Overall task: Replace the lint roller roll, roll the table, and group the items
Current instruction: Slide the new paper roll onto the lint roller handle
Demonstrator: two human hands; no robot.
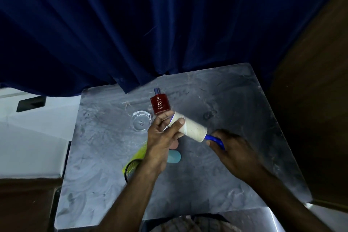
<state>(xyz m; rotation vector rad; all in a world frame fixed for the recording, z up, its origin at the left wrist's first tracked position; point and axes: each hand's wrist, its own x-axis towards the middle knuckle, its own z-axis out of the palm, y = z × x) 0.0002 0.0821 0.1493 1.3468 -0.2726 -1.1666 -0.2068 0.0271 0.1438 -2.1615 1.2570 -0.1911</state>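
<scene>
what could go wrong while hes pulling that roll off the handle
The left hand grips the roll right beside the red bottle and glass dish; a sudden release could knock either over. The right hand holds only the thin blue handle, which might slip.

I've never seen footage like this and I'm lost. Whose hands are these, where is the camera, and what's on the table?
The camera sits on a person's head, looking down at their own bare hands. The left hand grips a lint roller's pale roll; the right hand holds its blue handle. On the grey table stand a red perfume bottle and a clear glass dish; a yellow mesh cup lies on its side beside a small blue oval object. A dark blue curtain hangs behind.
</scene>
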